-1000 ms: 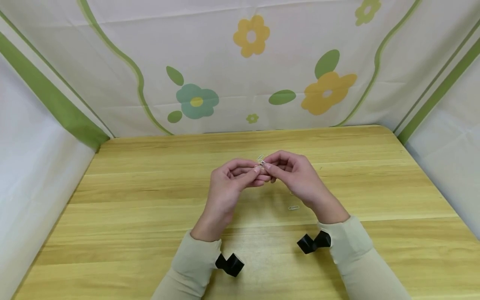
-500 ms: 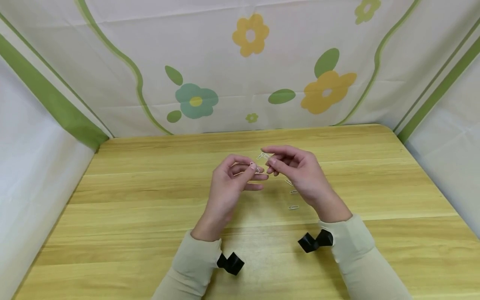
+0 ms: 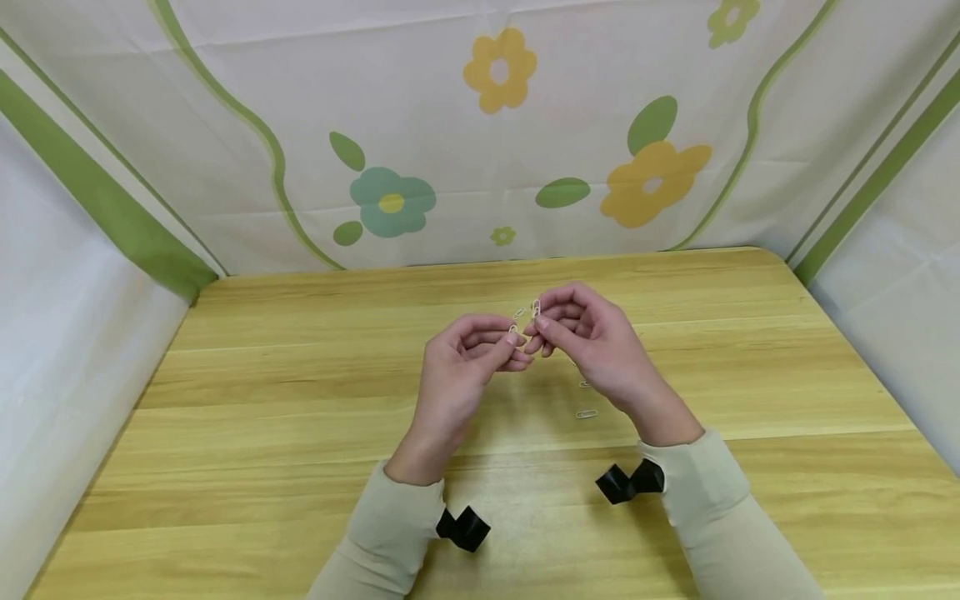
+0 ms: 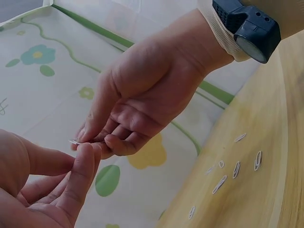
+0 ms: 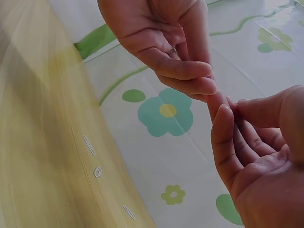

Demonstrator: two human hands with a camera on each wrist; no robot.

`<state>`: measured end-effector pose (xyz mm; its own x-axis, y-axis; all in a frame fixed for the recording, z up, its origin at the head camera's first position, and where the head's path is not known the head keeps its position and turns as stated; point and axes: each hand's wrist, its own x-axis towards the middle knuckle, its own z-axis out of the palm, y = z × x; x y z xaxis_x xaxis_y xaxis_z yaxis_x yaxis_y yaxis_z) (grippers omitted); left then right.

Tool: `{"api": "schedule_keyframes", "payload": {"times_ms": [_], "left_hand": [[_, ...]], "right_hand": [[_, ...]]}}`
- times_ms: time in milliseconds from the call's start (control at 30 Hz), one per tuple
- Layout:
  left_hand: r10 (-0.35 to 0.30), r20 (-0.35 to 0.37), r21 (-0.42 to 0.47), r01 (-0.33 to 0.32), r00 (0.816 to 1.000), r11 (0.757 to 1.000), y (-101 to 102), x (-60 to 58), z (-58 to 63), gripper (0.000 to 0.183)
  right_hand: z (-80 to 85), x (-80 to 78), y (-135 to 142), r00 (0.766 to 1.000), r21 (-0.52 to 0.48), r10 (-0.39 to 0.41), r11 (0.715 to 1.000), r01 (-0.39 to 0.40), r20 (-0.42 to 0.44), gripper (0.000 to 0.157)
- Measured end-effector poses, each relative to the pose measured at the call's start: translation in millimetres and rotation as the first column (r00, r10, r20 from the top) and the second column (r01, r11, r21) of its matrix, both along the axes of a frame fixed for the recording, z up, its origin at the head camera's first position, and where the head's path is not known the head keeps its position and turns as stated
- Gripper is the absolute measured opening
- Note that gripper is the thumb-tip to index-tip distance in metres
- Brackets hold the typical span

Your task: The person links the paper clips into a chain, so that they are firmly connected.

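My left hand (image 3: 465, 358) pinches a small white paper clip (image 3: 513, 330) between thumb and forefinger, in front of me above the table. Close to its right, my right hand (image 3: 588, 337) pinches another white paper clip (image 3: 536, 307), which stands up from the fingertips. Whether the held clips are linked is too small to tell. In the left wrist view a sliver of white clip (image 4: 74, 141) shows at the right hand's fingertips. The right wrist view has both hands' fingertips together, with the clips mostly hidden.
Several loose paper clips lie on the wooden table (image 3: 262, 433), among them one clip (image 3: 587, 414) below the right hand and another clip (image 3: 586, 384) beside its wrist. A floral curtain (image 3: 450, 142) hangs along the table's back edge.
The hands came apart with clips in the fingers, then drew close again. My right hand has risen slightly, and its clip has turned more upright. The left hand has barely moved.
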<state>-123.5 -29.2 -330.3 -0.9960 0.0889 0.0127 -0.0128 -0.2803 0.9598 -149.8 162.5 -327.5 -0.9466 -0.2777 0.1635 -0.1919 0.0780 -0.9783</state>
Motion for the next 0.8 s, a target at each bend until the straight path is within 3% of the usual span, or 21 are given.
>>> {"api": "schedule_keyframes", "payload": {"times_ms": [133,400,633,800], "left_hand": [[0.010,0.015,-0.041,-0.010,1.000,0.999,-0.1,0.0,1.4,0.023],[0.051,0.063,-0.058,-0.047,0.997,0.997,0.3,0.2,3.5,0.019],[0.137,-0.001,-0.092,-0.136,0.991,0.986,1.0,1.3,2.3,0.018],[0.106,-0.044,-0.073,-0.109,0.993,0.991,2.6,1.1,1.3,0.018]], "right_hand": [[1.6,0.1,2.0,1.000,0.005,-0.019,1.000,0.019,-0.015,0.030],[4.1,-0.7,4.8,0.998,-0.005,-0.058,0.998,0.057,-0.025,0.018],[4.3,-0.6,6.8,0.997,0.002,-0.063,0.998,0.063,-0.051,0.010],[4.2,0.8,5.5,0.996,-0.002,-0.070,0.998,0.070,-0.051,0.009]]}}
